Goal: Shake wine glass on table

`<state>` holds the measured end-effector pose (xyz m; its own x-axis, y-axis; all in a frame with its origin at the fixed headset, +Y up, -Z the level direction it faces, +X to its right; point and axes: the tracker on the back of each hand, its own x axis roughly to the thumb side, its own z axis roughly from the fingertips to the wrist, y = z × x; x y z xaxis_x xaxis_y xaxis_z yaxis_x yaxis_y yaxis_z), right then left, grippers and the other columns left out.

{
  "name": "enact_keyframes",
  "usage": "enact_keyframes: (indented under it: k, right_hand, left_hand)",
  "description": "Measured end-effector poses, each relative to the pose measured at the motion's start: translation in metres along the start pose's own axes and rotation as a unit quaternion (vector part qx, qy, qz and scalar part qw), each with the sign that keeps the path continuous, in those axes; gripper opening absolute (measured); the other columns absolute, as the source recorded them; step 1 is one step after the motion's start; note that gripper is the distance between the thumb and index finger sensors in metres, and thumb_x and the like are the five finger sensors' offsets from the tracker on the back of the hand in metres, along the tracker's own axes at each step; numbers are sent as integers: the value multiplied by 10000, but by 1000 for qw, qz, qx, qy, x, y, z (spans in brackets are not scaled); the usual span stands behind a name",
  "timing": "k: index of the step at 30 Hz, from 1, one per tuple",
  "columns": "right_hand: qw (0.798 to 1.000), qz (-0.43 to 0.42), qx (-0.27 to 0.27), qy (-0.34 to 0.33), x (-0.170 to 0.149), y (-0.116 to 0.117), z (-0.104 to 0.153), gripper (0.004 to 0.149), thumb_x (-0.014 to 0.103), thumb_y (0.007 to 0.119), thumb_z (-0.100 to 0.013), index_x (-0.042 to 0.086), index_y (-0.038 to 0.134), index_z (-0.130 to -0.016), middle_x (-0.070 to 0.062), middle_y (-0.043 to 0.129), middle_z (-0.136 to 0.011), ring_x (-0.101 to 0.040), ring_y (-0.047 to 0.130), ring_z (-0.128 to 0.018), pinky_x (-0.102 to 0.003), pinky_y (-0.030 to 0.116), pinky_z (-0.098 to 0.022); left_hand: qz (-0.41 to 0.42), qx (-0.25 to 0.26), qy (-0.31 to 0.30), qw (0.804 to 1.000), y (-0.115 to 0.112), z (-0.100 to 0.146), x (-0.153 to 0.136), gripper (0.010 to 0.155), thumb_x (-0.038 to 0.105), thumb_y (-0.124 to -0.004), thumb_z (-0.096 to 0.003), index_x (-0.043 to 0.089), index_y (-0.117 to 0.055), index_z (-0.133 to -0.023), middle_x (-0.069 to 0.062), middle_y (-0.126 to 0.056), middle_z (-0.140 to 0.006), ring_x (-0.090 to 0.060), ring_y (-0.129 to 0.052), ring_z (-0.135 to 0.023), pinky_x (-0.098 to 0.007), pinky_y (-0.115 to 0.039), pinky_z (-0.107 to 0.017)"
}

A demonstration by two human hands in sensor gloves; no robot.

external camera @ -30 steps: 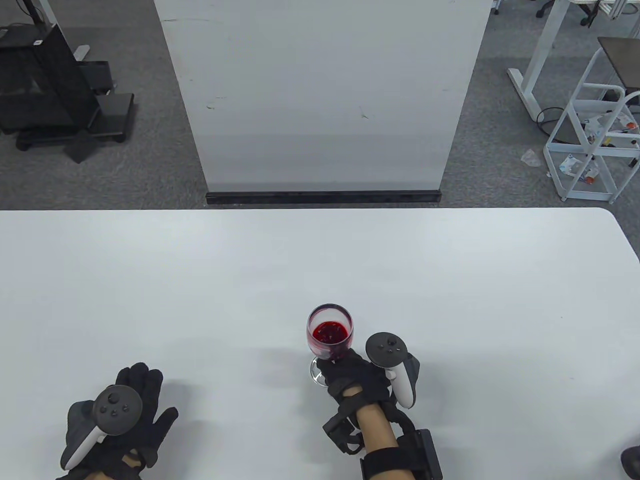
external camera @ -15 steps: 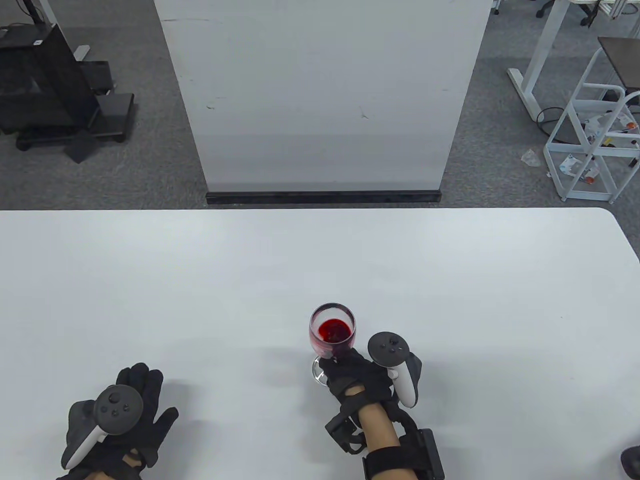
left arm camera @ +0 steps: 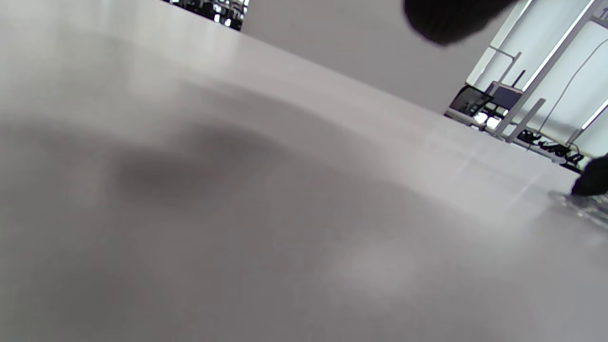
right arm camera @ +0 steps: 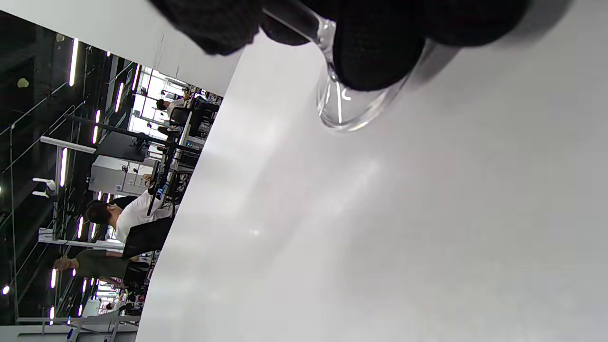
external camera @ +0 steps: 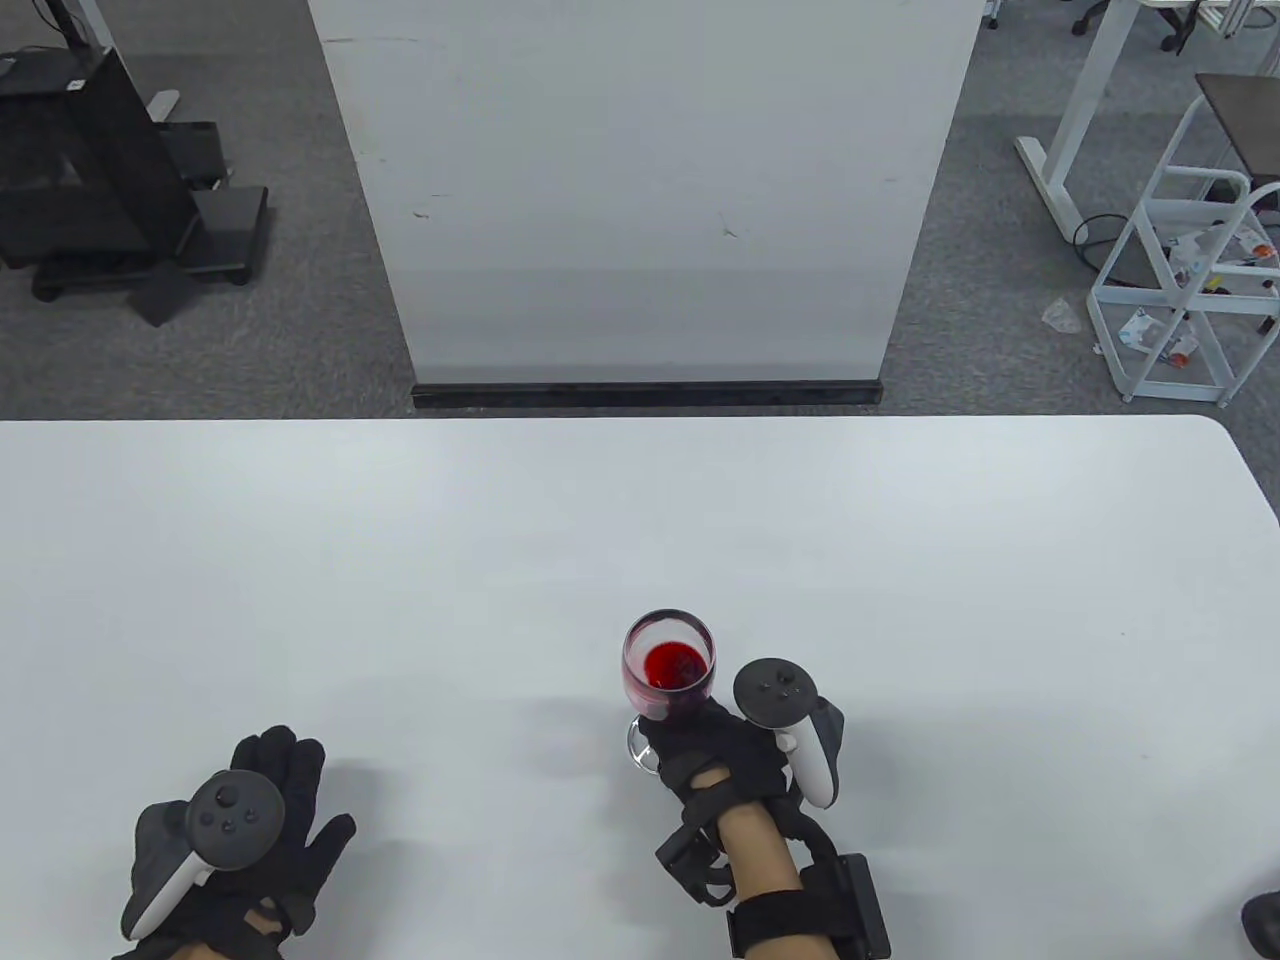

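Observation:
A clear wine glass (external camera: 669,664) with red liquid in its bowl stands near the front middle of the white table (external camera: 640,520). My right hand (external camera: 712,748) grips it by the stem just under the bowl. In the right wrist view my gloved fingers (right arm camera: 375,52) wrap the stem above the round glass foot (right arm camera: 343,113), which is at the table surface. My left hand (external camera: 250,850) rests flat on the table at the front left, fingers spread, holding nothing. In the left wrist view only a fingertip (left arm camera: 446,19) shows above the bare table.
A tall white panel (external camera: 645,190) stands behind the table's far edge. A white wire rack (external camera: 1190,270) and a dark stand (external camera: 110,190) are on the floor beyond. The table's right corner is rounded.
The glass and my right hand have shifted slightly right and toward me. The red liquid has moved around in the bowl. My left hand has not moved.

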<state>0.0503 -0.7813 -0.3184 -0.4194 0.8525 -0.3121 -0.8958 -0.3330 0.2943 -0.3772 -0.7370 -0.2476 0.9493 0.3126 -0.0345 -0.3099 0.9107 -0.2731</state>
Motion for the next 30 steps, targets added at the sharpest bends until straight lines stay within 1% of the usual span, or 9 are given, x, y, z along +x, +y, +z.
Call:
enact_keyframes:
  k: [3,7,11,15,18,19,23,27,30]
  right_hand:
    - [999,34,31,5,5,-5,1,547,422,770,-517,167,622,-979,-73,511,-1106,-273,837,-657,-428,763,-410]
    - [1000,-1,-15,-1,-1,-1,-1,585,416,741,-528,179,531,-1020,-77,425,-1124,-228,805,-686,-421,749,-440]
    - [999,46,14,6,6,-5,1,540,419,770,-516,168,630,-973,-72,523,-1101,-263,840,-651,-428,765,-409]
    - [1000,15,-25,0,0,-2,-1,557,410,739,-527,178,567,-1003,-74,464,-1114,-226,812,-671,-420,752,-439]
    - [999,34,-2,-1,4,-3,0,537,404,777,-508,168,638,-970,-69,530,-1097,-256,840,-643,-432,764,-406]
    - [998,55,30,12,6,-8,1,533,412,771,-517,178,629,-975,-59,521,-1106,-260,832,-662,-430,761,-419]
    - [999,21,-24,0,0,-5,-2,547,410,751,-524,178,593,-994,-71,488,-1111,-234,822,-661,-413,759,-421]
    - [998,54,30,13,7,-6,-3,536,414,768,-521,182,621,-982,-53,511,-1112,-261,832,-663,-426,761,-418]
    - [999,42,9,6,4,-5,-3,542,418,766,-520,183,614,-985,-58,507,-1111,-253,831,-656,-418,761,-416]
  left_hand:
    - [3,4,-1,1000,1,1,0,760,563,-604,-467,284,-191,-1041,25,-17,-1118,-259,21,-1042,-443,-37,-749]
    - [7,4,-2,1000,1,1,-1,759,564,-603,-468,286,-192,-1042,27,-15,-1119,-258,23,-1042,-442,-35,-750]
    - [8,6,-5,1000,1,1,-1,759,563,-603,-467,284,-193,-1042,28,-17,-1118,-259,22,-1042,-443,-37,-750]
    - [7,4,-6,1000,1,1,-1,757,564,-603,-468,286,-194,-1042,28,-17,-1119,-257,21,-1043,-442,-37,-751]
    - [6,0,-5,1000,0,0,-1,758,562,-603,-468,284,-195,-1042,27,-18,-1118,-259,20,-1042,-443,-38,-749]
    - [7,2,-4,1000,0,0,-1,759,562,-604,-467,285,-195,-1042,26,-19,-1119,-259,21,-1042,-443,-38,-749]
    - [5,-1,-5,1000,-1,-1,-1,758,563,-603,-468,284,-194,-1042,27,-19,-1119,-258,20,-1043,-443,-38,-750]
    - [6,-3,-1,1000,-1,-1,-2,757,563,-603,-467,285,-196,-1042,27,-20,-1119,-259,20,-1042,-443,-39,-749]
    - [7,0,-1,1000,0,0,-2,758,563,-604,-468,285,-195,-1042,27,-18,-1119,-258,21,-1043,-443,-38,-750]
